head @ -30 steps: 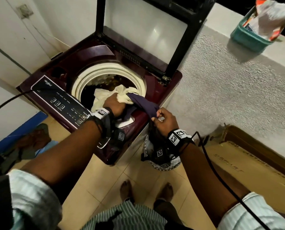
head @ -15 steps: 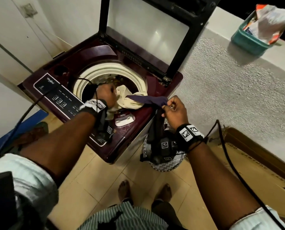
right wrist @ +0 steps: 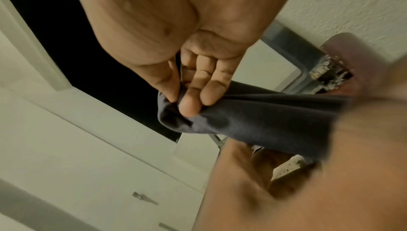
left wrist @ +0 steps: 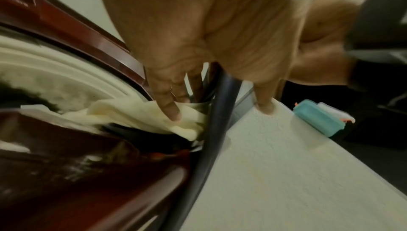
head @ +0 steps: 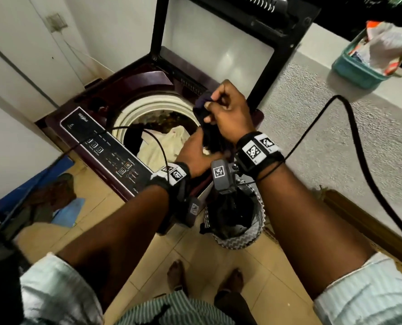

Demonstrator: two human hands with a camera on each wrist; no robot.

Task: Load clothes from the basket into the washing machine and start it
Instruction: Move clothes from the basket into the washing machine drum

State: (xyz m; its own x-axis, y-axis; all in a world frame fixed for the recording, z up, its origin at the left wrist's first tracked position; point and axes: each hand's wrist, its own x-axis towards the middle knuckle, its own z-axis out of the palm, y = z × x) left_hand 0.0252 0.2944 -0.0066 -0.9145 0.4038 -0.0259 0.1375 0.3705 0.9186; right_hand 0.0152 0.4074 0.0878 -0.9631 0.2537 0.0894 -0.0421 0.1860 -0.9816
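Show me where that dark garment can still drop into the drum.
Free from above: the far side of the drum opening, between the cream rim and the cream cloth. Crowded: the near-right edge, where left hand, right hand and dark garment bunch; a cable crosses the near-left.

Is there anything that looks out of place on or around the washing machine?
Yes. A black cable loops across the control panel and over the open drum, above the cream cloth. It could snag on the clothes.

I'm seeing my right grip (right wrist: 187,85) pinching a dark navy garment (right wrist: 253,118) between thumb and fingertips, cloth trailing away beneath it.
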